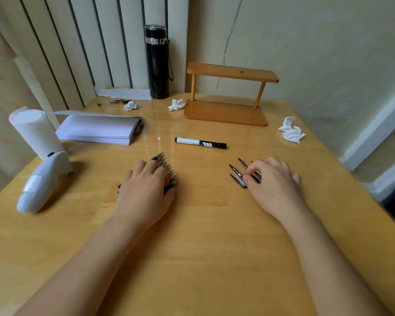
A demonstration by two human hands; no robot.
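Head view: the bench (203,247) has wide bare wood from the grips to its near edge. Mid-bench, the left grip (146,190) curls over a row of black pens (168,167), their steel tips showing. The right grip (274,181) pinches one of the black caps (235,171). The marker (200,143) print is unreadable.

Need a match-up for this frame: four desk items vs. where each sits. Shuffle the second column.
Things:
1. pens
2. pen caps
3. marker
4. flask

Places:
A. upright at the back of the table
B. at the fingertips of the right hand
C. under the left hand, tips poking out
D. lying untouched between the hands and the wooden shelf

Pairs: 1-C, 2-B, 3-D, 4-A
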